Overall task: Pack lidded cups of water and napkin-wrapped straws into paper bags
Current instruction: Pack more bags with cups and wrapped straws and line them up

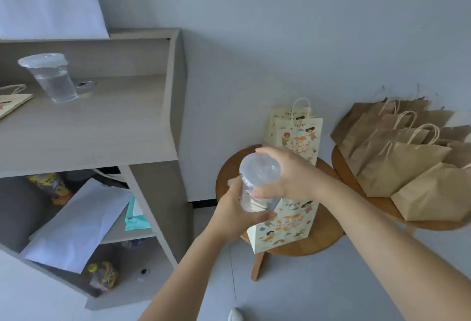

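A clear lidded cup of water (257, 180) is held in the air over a round wooden stool (328, 236). My left hand (239, 213) grips the cup's body from below. My right hand (293, 175) curls round the lid's rim from the right. Under the cup, a printed paper bag (288, 226) stands on the stool, and a second printed bag (295, 132) stands behind it against the wall. Another lidded cup of water (51, 76) stands on the desk shelf (102, 122) at the left. No napkin-wrapped straw is visible.
Several plain brown paper bags (402, 157) lie stacked on a second wooden stool (339, 160) at the right. A flat printed bag (12, 101) lies at the shelf's left edge. Below the shelf are papers (76, 224) and bottles. The floor is grey.
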`<state>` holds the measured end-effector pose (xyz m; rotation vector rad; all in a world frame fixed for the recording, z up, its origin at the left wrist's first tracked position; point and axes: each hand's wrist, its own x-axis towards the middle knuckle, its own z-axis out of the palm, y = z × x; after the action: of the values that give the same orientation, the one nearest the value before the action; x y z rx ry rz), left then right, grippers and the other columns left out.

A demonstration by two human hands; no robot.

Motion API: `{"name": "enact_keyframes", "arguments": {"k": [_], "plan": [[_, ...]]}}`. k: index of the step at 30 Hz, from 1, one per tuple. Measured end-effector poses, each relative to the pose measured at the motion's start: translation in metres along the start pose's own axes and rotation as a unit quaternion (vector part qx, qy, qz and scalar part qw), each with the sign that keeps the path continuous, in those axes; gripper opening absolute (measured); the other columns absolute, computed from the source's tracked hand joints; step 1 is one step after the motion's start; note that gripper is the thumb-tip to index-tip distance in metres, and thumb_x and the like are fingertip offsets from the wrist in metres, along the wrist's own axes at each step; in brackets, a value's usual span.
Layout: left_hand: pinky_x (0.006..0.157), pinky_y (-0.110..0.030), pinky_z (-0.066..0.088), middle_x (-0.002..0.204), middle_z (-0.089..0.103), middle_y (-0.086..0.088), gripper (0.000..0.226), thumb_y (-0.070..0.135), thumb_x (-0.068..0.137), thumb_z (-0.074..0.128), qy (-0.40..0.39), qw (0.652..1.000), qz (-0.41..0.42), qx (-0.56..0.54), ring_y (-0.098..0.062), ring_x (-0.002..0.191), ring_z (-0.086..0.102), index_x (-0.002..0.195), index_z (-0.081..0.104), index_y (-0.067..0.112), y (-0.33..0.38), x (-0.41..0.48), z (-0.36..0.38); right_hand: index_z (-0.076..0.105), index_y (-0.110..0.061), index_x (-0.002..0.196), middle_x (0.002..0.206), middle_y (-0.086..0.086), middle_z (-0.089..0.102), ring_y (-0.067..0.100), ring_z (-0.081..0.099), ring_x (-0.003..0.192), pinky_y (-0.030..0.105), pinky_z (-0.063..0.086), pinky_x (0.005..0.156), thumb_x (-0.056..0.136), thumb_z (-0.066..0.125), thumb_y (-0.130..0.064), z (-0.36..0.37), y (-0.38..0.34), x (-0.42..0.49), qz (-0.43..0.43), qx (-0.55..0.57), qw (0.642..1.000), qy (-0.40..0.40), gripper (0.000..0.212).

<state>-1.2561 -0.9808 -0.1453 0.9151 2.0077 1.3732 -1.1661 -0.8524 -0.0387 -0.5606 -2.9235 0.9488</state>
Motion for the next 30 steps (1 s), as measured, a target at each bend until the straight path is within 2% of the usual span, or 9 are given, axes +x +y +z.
{"name": "enact_keyframes", "arguments": {"k": [3,7,10,13,15,18,21,25,30], "plan": [[0.092,-0.021,0.038,0.131,0.051,0.016,0.065,0.03,0.077,0.074,-0.049,0.997,-0.035,0.056,-0.004,0.117,0.049,0.135,0.043,0.032,-0.02,0.021,0.012,0.028,-0.033,0.143,0.141,-0.007,0.032,0.012,0.032,0.128,0.031,0.034,0.097,0.066,0.077,-0.05,-0.001,0.046,-0.012,0.065,0.005,0.997,0.046,0.092],[0.085,-0.025,0.049,0.125,0.062,0.001,0.031,0.015,0.095,0.05,0.037,0.984,-0.074,0.155,-0.016,0.107,0.059,0.124,0.062,0.017,-0.045,0.062,0.022,0.03,-0.034,0.14,0.135,-0.005,0.034,0.016,0.031,0.126,0.034,0.036,0.098,0.062,0.076,-0.054,-0.002,0.095,-0.014,0.144,-0.042,0.983,0.108,0.094],[0.078,-0.028,0.049,0.102,0.063,0.002,0.032,0.01,0.099,0.04,0.014,0.963,-0.019,0.27,-0.017,0.092,0.059,0.118,0.065,0.012,-0.049,0.1,0.039,0.028,-0.033,0.142,0.133,-0.005,0.033,0.016,0.03,0.126,0.035,0.037,0.1,0.059,0.076,-0.056,0.0,0.121,-0.007,0.194,-0.058,0.97,0.131,0.099],[0.075,-0.027,0.048,0.104,0.064,-0.005,0.031,0.005,0.096,0.039,-0.047,0.925,0.035,0.375,-0.023,0.095,0.061,0.112,0.066,0.011,-0.047,0.133,0.058,0.024,-0.033,0.144,0.135,-0.005,0.03,0.015,0.029,0.128,0.036,0.036,0.102,0.059,0.077,-0.055,0.006,0.139,0.004,0.218,-0.044,0.967,0.123,0.102],[0.079,-0.029,0.051,0.105,0.064,-0.007,0.024,0.022,0.097,0.045,-0.092,0.896,0.053,0.431,-0.023,0.095,0.059,0.108,0.065,0.013,-0.048,0.15,0.066,0.025,-0.032,0.144,0.137,-0.004,0.031,0.016,0.03,0.128,0.038,0.037,0.103,0.06,0.078,-0.054,0.006,0.148,0.013,0.23,-0.026,0.964,0.13,0.101],[0.108,-0.04,0.035,0.133,0.051,-0.005,0.074,0.071,0.08,0.049,-0.152,0.853,0.028,0.498,-0.025,0.123,0.044,0.132,0.049,0.018,-0.062,0.156,0.071,0.027,-0.033,0.143,0.139,-0.004,0.032,0.017,0.032,0.128,0.041,0.038,0.103,0.06,0.079,-0.053,0.002,0.157,0.025,0.243,0.009,0.955,0.17,0.1],[0.117,-0.054,-0.005,0.16,0.002,-0.008,0.119,0.09,0.064,0.039,-0.209,0.818,0.011,0.536,-0.035,0.146,-0.005,0.151,0.006,0.016,-0.067,0.153,0.072,0.03,-0.032,0.141,0.136,-0.005,0.036,0.016,0.036,0.125,0.039,0.042,0.099,0.061,0.08,-0.052,-0.01,0.155,0.037,0.241,0.025,0.938,0.25,0.097],[0.113,-0.06,-0.009,0.159,-0.009,-0.007,0.126,0.091,0.06,0.042,-0.222,0.823,0.023,0.522,-0.035,0.144,-0.018,0.151,-0.003,0.016,-0.065,0.155,0.079,0.029,-0.032,0.14,0.134,-0.003,0.035,0.015,0.037,0.122,0.036,0.042,0.095,0.06,0.079,-0.054,-0.012,0.144,0.056,0.228,0.026,0.922,0.311,0.097],[0.113,-0.058,-0.013,0.16,-0.003,-0.007,0.126,0.092,0.059,0.043,-0.221,0.826,0.022,0.518,-0.034,0.145,-0.016,0.151,0.005,0.016,-0.066,0.155,0.076,0.019,-0.04,0.14,0.136,-0.007,0.031,0.016,0.035,0.124,0.039,0.044,0.096,0.055,0.071,-0.069,0.026,0.148,0.076,0.25,-0.013,0.953,0.168,0.104]]}}
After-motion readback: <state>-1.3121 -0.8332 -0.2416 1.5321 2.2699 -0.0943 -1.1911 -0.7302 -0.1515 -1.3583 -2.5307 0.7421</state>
